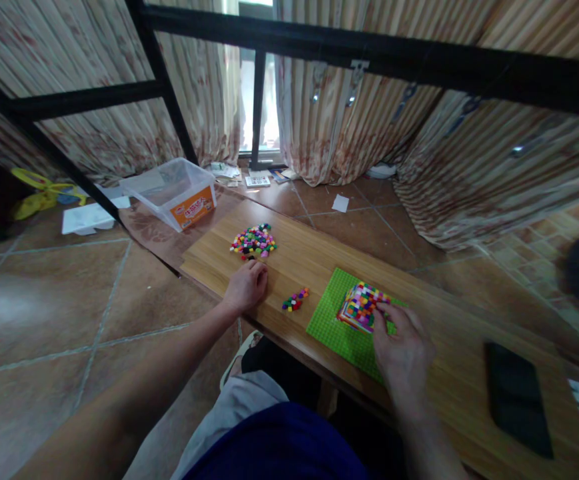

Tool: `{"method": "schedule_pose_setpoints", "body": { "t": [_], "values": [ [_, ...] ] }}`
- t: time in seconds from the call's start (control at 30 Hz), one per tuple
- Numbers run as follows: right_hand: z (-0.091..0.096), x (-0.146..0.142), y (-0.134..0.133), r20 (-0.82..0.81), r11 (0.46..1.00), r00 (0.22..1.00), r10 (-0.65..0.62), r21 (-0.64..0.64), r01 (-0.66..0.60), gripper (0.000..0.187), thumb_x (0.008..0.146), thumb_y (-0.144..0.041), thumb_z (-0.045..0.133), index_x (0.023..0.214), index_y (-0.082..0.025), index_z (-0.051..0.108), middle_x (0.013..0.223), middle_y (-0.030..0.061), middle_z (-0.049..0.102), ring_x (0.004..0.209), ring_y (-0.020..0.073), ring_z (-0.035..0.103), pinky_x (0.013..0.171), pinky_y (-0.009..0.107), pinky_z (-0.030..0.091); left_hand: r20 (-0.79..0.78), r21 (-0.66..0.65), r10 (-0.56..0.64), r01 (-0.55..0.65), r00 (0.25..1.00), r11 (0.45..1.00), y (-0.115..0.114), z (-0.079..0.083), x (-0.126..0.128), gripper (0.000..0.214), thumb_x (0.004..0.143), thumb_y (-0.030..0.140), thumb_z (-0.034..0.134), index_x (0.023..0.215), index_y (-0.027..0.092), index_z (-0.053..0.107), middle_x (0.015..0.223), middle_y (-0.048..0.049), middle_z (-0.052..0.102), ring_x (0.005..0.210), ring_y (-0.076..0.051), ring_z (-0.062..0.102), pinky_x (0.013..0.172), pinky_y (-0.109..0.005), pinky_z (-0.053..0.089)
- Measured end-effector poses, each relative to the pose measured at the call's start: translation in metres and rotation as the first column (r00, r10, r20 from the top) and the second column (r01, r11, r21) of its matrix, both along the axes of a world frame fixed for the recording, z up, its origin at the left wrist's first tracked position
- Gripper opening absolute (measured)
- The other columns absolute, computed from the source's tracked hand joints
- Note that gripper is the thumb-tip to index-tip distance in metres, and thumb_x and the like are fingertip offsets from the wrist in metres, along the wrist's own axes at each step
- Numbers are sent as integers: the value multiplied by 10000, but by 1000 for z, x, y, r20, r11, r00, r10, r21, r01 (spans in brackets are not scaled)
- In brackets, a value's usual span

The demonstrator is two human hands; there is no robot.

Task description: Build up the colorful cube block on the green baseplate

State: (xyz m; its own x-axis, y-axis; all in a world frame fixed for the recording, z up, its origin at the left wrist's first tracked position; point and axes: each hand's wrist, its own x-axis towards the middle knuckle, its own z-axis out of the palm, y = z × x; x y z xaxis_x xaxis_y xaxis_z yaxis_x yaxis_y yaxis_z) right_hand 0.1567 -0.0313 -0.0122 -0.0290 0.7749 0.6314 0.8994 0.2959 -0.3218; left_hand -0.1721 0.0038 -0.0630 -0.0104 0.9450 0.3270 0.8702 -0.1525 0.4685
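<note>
A block build [362,305] of many small coloured toy bricks stands on a green studded baseplate [336,327]. At its right side, my right hand [403,340] has thumb and fingers pinched together, touching the bricks; whatever is between the fingertips is too small to tell. My left hand [248,287] rests at the near edge of the wooden table [289,257], fingers curled in, their contents hidden. Just beyond it lies a large heap of loose toy bricks [254,241]. A smaller group of bricks [296,299] lies between my left hand and the baseplate.
Toward the table's right end lies a dark flat case [518,399]. A clear plastic bin [174,193] with an orange label stands past the left end. A black metal frame [319,41] crosses above, before curtains [329,120]. Papers [340,203] lie on the tiled floor.
</note>
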Motion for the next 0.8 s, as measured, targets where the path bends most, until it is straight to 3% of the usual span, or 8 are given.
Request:
{"method": "schedule_pose_setpoints", "body": {
  "t": [0.3, 0.53, 0.8],
  "values": [
    [-3, 2, -1, 38, 998, 999, 39, 46, -40, 233, 946, -307, 568, 930, -170, 756, 942, 87, 706, 863, 203, 649, 823, 340, 523, -10, 2, 3, -3, 1000, 1000, 0, -2, -1, 142, 936, 212, 497, 890, 205, 631, 911, -63, 633, 862, -204, 625, 785, -308, 503],
    [-1, -3, -6, 206, 998, 978, -30, 56, 18, 233, 949, -268, 544, 972, -162, 751, 988, 100, 710, 914, 220, 622, 823, 344, 489, -6, 4, 1, -1, 1000, 1000, 0, -1, -1, 139, 935, 213, 495, 904, 201, 630, 920, -65, 636, 854, -203, 620, 777, -308, 502],
    [8, -2, -6, 360, 1000, 933, -18, 29, 8, 229, 944, -231, 535, 959, -169, 755, 974, 89, 718, 872, 211, 606, 766, 332, 458, -17, 5, -2, 2, 1000, 1000, -1, 1, 0, 156, 943, 213, 484, 899, 195, 633, 908, -64, 630, 844, -201, 613, 771, -306, 497]
  ]
}}
